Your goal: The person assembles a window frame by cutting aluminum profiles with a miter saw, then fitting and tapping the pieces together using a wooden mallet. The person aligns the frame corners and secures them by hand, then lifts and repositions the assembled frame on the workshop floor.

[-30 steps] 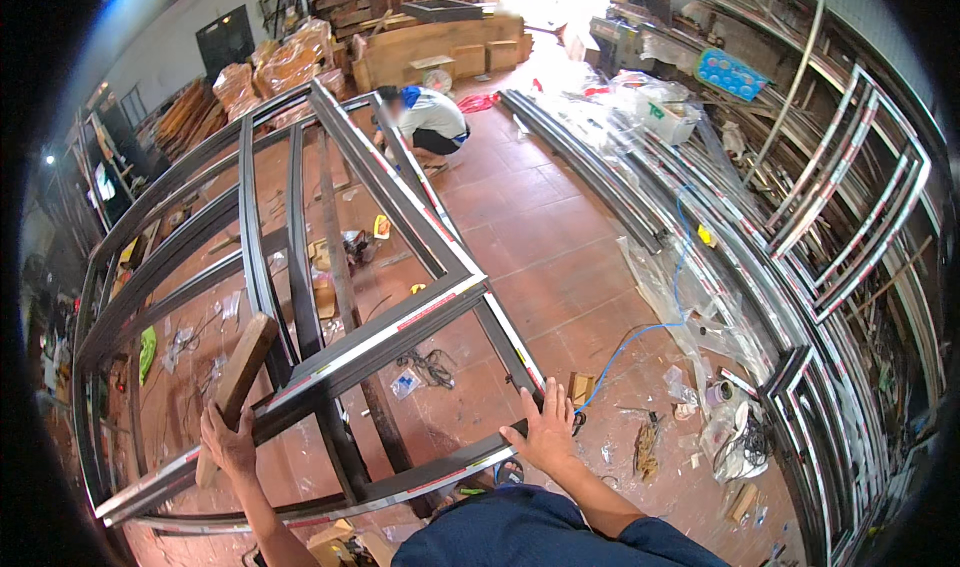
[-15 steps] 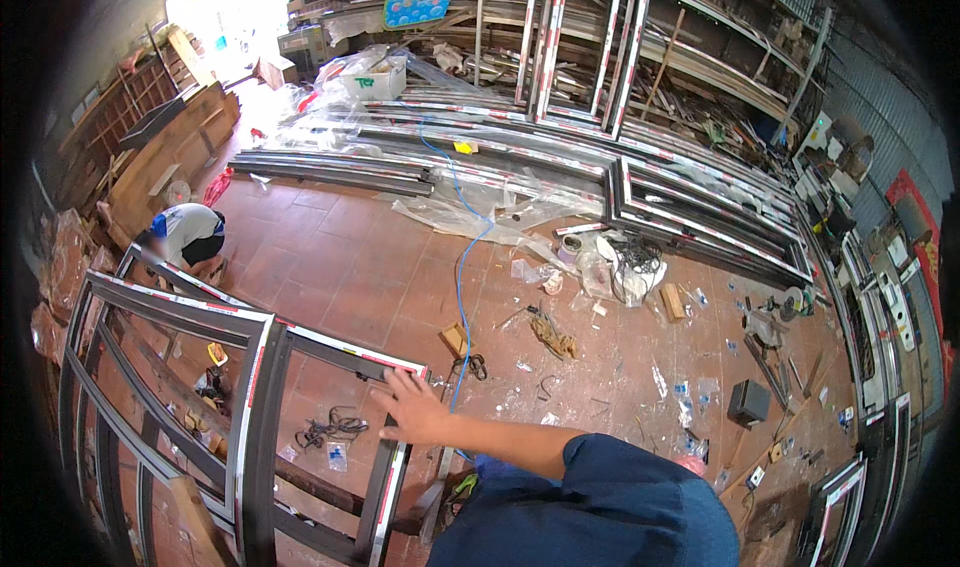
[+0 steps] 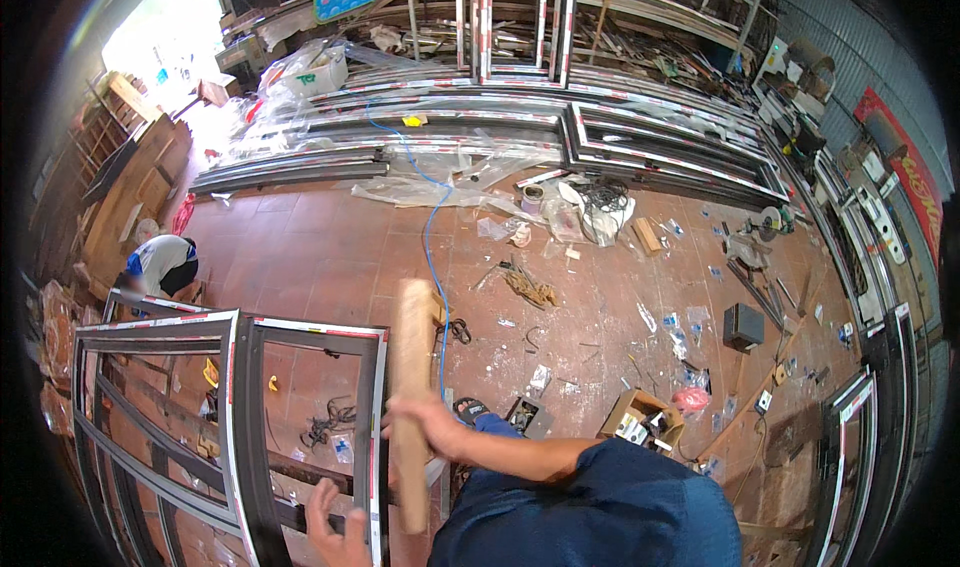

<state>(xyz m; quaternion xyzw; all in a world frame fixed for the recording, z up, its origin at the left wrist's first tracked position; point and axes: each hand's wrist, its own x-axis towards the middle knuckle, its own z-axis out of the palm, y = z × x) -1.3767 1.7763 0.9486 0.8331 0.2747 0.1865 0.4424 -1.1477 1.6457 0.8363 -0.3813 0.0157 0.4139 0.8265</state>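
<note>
My right hand (image 3: 432, 425) is wrapped round a thick wooden block (image 3: 412, 337), long and pale brown, which stands nearly upright in the view and is slightly blurred. The block is beside the end of a dark metal frame (image 3: 376, 407) with white-and-red tape along its edges; whether they touch I cannot tell. Low in the view, my left hand (image 3: 338, 535) has its fingers spread and holds nothing. It is over the lower part of that frame, left of the block. A larger taped frame (image 3: 238, 407) adjoins it on the left.
Another person (image 3: 160, 265) crouches at the far left end of the frames. A blue hose (image 3: 432, 257) crosses the tiled floor. An open cardboard box (image 3: 640, 412), a dark box (image 3: 743, 325) and scattered scraps lie right. Long taped profiles (image 3: 470, 117) are stacked at the back.
My right hand has left the frame's corner and now grips the wooden block. My left hand has come into view. The whole view has shifted, showing the cardboard box and my foot.
</note>
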